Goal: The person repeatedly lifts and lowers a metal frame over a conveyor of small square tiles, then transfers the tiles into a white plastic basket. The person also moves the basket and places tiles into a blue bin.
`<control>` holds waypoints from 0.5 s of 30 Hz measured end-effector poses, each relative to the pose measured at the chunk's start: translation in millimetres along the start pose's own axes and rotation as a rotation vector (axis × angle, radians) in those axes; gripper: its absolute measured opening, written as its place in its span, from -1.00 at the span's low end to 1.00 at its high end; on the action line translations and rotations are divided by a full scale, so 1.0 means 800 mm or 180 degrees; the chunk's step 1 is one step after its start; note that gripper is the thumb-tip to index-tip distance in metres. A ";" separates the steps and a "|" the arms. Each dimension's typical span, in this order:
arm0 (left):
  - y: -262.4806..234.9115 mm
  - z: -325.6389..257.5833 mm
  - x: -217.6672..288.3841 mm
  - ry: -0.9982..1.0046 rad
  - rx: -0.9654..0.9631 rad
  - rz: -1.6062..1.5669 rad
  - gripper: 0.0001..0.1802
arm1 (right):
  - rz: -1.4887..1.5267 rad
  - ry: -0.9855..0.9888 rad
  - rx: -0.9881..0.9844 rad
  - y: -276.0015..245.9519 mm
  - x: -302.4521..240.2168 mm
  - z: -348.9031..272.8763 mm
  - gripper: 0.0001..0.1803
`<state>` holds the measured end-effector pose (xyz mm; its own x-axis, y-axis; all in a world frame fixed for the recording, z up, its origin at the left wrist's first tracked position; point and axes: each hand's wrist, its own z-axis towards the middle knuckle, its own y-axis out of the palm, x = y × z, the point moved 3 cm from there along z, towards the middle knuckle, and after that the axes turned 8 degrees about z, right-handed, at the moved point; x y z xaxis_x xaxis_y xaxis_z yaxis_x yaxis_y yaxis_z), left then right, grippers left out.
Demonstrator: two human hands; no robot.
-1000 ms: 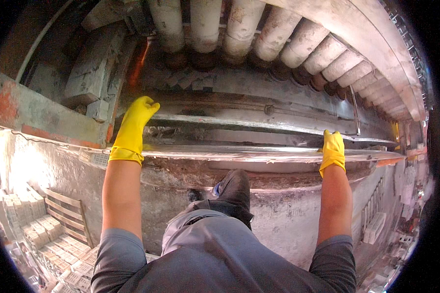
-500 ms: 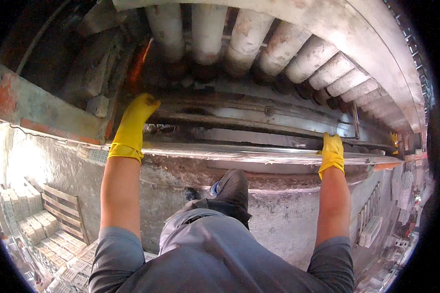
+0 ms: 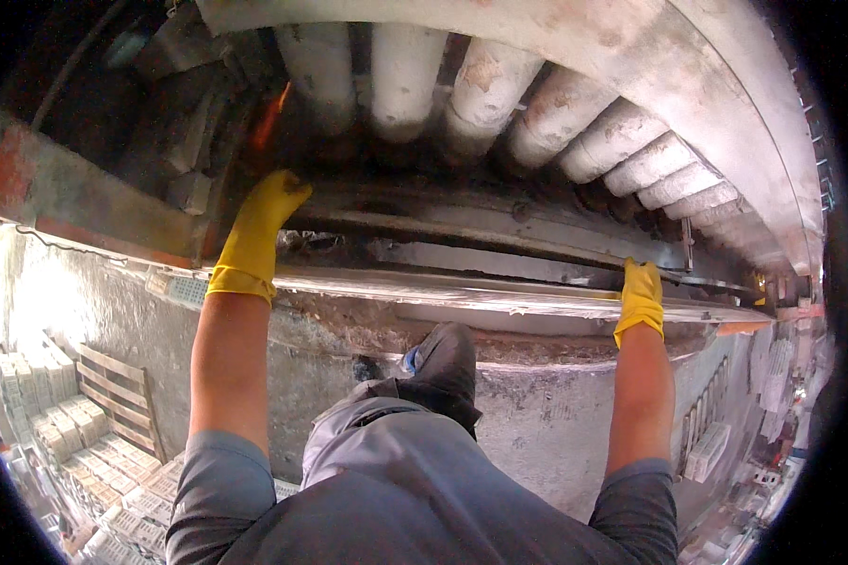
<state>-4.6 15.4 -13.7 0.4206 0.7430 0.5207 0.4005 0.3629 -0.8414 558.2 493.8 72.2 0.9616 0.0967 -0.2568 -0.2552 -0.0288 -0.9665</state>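
In the head view, the person is leaning over a machine's long recess, both arms stretching forward in yellow gloves. The left hand [image 3: 271,209] is curling into a loose fist near the left end of a long dark bar [image 3: 462,234], but its fingertips are disappearing into shadow, so whether it is gripping anything is staying unclear. The right hand [image 3: 642,292] is folding its fingers over the bar toward the other end and appears to be holding it, the fingertips hiding from view. The bar is lying crosswise in the recess, spanning from one hand to the other and running on past the right one. Closer to the body, a bright-edged front ledge [image 3: 499,294] is running roughly alongside it, a pale strip showing between the two. Beyond, a row of pale rollers [image 3: 408,85] is sitting under a curved beam [image 3: 584,26], and an orange streak [image 3: 271,115] is glowing at the left. The handling is looking under way rather than finished: the right hand is already having its hold, the bar is resting within the machine, and its release is not yet showing. Nothing here is revealing whether the bar is sitting fully in place, so how much is remaining cannot be judged. Down at the left, a slatted wooden pallet [image 3: 118,395] is leaning beside stacked pale blocks [image 3: 89,457].
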 end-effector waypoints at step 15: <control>-0.009 -0.011 0.012 -0.0038 -0.0011 0.0255 -0.32 | -0.0150 -0.0317 -0.0071 0.019 0.022 0.007 -0.38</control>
<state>4.0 15.3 -1.6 0.4418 0.7761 0.4499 0.3687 0.3001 -0.8798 570.6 500.6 52.6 0.9574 0.1969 -0.2112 -0.2065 -0.0440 -0.9774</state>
